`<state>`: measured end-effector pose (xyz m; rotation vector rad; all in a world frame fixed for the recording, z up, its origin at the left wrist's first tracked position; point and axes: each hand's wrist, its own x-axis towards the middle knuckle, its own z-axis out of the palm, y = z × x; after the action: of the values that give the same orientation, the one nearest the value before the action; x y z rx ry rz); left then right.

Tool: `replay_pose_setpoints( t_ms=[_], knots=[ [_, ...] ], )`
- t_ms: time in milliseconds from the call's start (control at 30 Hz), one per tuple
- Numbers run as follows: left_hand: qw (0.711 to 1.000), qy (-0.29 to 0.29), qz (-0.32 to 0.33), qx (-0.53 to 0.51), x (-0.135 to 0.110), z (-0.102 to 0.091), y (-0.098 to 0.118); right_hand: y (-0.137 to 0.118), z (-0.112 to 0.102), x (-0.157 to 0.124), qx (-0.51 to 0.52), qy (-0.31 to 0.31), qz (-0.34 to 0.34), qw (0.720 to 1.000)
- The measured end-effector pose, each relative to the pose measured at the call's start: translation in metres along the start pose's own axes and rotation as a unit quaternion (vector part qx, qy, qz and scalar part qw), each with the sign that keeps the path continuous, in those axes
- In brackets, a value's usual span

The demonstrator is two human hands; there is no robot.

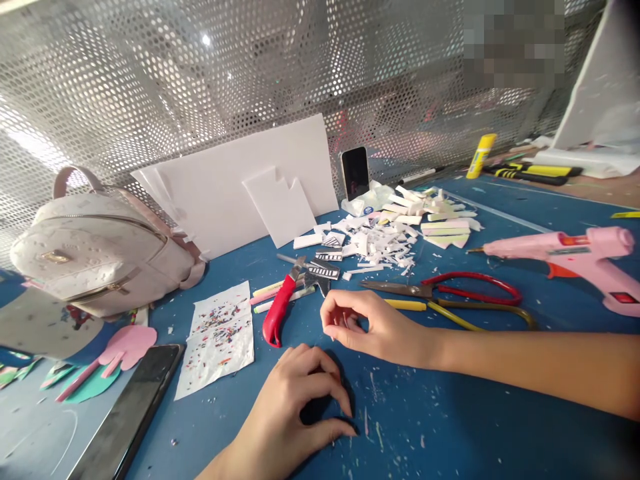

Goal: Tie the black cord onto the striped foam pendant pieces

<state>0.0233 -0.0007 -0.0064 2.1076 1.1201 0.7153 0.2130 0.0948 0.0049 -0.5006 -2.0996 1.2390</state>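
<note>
- Head view: the left hand (295, 407) rests on the blue table (450, 413), its fingers bent, thumb and index fingertip apart with bare surface between them.
- The right hand (375, 327) is just beyond it, fingers curled in toward the thumb; whether they pinch something small, I cannot tell.
- The red-handled tool (279, 313) lies left of the right hand, apart from both hands, its metal head beside a black-and-white striped piece (323, 269).
- Just behind the right hand lie a yellow pen (406, 305) and scissors (425, 290) with red and olive handle loops, the blades pointing left.
- Past these spreads a heap of white scraps (385, 243), with an upright phone (355, 173) at its back edge.
- A white board (225, 193) leans on the perforated metal screen (240, 80), a notched white piece (283, 212) propped before it.
- To the left are a speckled paper (220, 340), a dark phone (133, 410) lying flat and a pale backpack (100, 250).
- To the right lies a pink glue gun (560, 253), nozzle pointing left.
</note>
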Motion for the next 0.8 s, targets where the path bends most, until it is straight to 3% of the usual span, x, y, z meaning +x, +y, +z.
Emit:
replay_pose_setpoints(
  t_ms=[167, 300, 367, 533, 800],
  knots=[
    [0.998, 0.020, -0.020, -0.051, 0.000, 0.000, 0.002, 0.001, -0.001, -0.001, -0.005, -0.001, -0.007, 1.000],
    [0.970, 0.125, -0.156, -0.141, -0.001, -0.007, 0.000, 0.003, -0.001, -0.003, -0.006, 0.045, -0.029, 0.999],
    [0.946, 0.182, -0.192, -0.186, -0.001, -0.011, -0.004, 0.003, -0.001, -0.005, -0.008, 0.068, -0.042, 0.997],
    [0.905, 0.255, -0.198, -0.277, 0.001, -0.012, -0.007, 0.005, 0.000, -0.008, -0.019, 0.080, -0.062, 0.995],
    [0.893, 0.261, -0.190, -0.315, 0.003, -0.008, -0.001, 0.006, 0.002, -0.010, -0.031, 0.043, -0.098, 0.994]
  ],
)
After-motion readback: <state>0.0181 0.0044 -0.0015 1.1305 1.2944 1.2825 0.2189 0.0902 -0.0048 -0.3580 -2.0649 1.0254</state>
